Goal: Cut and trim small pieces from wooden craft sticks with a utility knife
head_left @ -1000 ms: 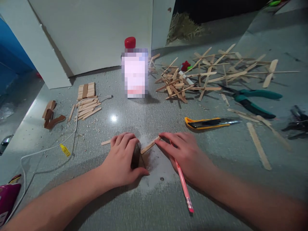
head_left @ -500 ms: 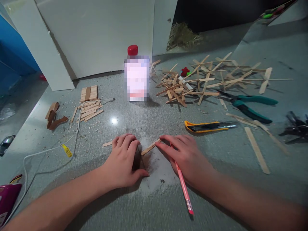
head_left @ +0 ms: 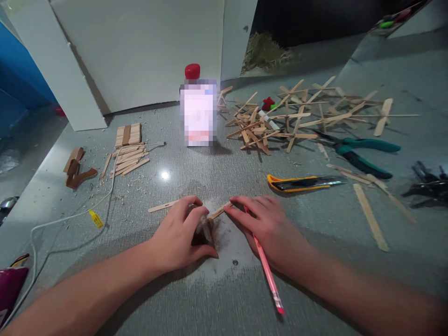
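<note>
My left hand [head_left: 184, 233] is closed around a small grey-brown block [head_left: 207, 230] that stands on a pale, dusty patch of the table; most of the block is hidden by the fingers. A wooden craft stick [head_left: 220, 212] is pinched in my right hand [head_left: 271, 224], its left end meeting the block or lying right beside it. The same right hand also holds a pink pencil [head_left: 266, 266], eraser end toward me. Behind my left fingers lies another craft stick [head_left: 160, 206] with dark marks on it.
Craft-stick bundles [head_left: 128, 135] and a white cable [head_left: 112, 186] lie left. A bottle with a red cap [head_left: 192, 71] stands behind a bright, blurred screen [head_left: 199, 114]. Joined sticks [head_left: 259, 130], a yellow cutter [head_left: 297, 183], green-handled pliers [head_left: 367, 145] and a black clamp-like tool [head_left: 430, 184] lie right.
The block in my left hand has tilted and shifted slightly, and the left fingers have drawn in to the right. The right hand keeps its hold on stick and pencil, nearly still.
</note>
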Available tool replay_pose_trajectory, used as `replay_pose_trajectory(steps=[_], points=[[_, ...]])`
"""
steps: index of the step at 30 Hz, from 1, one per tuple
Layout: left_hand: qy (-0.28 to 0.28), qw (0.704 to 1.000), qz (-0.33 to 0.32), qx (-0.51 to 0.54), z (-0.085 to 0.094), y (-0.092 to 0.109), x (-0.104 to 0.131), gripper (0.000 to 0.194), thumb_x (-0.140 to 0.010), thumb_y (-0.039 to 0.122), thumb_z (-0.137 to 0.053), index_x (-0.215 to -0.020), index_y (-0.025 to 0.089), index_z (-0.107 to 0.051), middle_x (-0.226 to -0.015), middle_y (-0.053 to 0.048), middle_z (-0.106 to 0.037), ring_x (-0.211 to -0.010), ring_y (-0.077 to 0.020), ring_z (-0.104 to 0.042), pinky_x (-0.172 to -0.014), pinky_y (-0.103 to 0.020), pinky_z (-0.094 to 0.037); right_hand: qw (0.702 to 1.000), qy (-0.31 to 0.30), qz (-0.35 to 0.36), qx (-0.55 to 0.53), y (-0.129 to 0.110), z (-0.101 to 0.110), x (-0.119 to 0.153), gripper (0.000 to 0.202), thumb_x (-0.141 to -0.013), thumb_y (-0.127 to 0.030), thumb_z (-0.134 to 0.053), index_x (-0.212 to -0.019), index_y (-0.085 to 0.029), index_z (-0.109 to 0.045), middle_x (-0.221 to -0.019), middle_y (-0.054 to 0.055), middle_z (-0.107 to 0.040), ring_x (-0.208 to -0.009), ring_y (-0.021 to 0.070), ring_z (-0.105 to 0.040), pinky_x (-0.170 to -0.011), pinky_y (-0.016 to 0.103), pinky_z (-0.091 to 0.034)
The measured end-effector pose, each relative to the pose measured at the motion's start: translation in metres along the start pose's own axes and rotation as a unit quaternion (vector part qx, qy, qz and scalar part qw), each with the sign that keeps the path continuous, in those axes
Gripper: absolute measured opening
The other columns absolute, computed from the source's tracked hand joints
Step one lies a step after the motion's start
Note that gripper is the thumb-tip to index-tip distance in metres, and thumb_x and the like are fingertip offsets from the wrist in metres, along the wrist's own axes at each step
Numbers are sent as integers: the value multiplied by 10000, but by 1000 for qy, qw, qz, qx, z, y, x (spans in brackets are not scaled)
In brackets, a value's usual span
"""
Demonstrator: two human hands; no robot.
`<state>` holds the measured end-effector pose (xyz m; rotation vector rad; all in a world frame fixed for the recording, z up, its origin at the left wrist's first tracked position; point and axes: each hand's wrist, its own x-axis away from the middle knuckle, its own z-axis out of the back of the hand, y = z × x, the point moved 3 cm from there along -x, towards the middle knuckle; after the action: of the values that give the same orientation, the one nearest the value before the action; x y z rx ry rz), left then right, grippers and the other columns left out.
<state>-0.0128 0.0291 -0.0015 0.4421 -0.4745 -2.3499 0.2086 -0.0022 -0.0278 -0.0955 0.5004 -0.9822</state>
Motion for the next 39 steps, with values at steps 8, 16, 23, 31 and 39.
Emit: replay_pose_trajectory(steps=[8,16,23,31,39], points=[[-10,999,-33,-3,-2,1,-1,629,-763,555,-842,-1161,146,-578,-1316,-189,-574,-1173,-335,-613,-951,-510,-589,999,8,44,-28,-8,4,-3,298,-984,-131,-528,-1220,-168,-706,-1099,121,-683,-939,232,-573,-874,412,-373],[20,996,-81,-12,-2,2,-2,518,-860,522,-764,-1146,108,-638,-1278,-168,-685,-1179,-306,-669,-990,-475,-605,997,16,66,-46,-10,8,-8,280,-997,-119,-510,-1193,-117,-710,-1085,122,-706,-934,226,-544,-878,394,-377],[38,994,-91,-43,0,6,-4,437,-952,456,-667,-1159,71,-673,-1219,-161,-714,-1091,-296,-689,-944,-464,-641,995,-1,88,-39,-7,5,-4,347,-964,-83,-495,-1253,-115,-684,-1324,108,-704,-988,237,-540,-890,426,-371],[36,992,-100,-65,0,12,-5,292,-994,228,-558,-1187,47,-683,-1236,-159,-729,-1104,-290,-704,-904,-445,-669,993,7,90,-70,-10,9,-3,405,-939,-53,-448,-1273,-112,-670,-1310,59,-723,-965,227,-548,-888,437,-355],[28,992,-108,-63,1,17,-5,271,-965,201,-588,-1173,70,-703,-1241,-140,-739,-1101,-297,-713,-847,-455,-678,993,19,83,-78,-14,12,-2,366,-899,-16,-493,-1195,-90,-694,-1191,87,-758,-971,225,-556,-872,439,-353]])
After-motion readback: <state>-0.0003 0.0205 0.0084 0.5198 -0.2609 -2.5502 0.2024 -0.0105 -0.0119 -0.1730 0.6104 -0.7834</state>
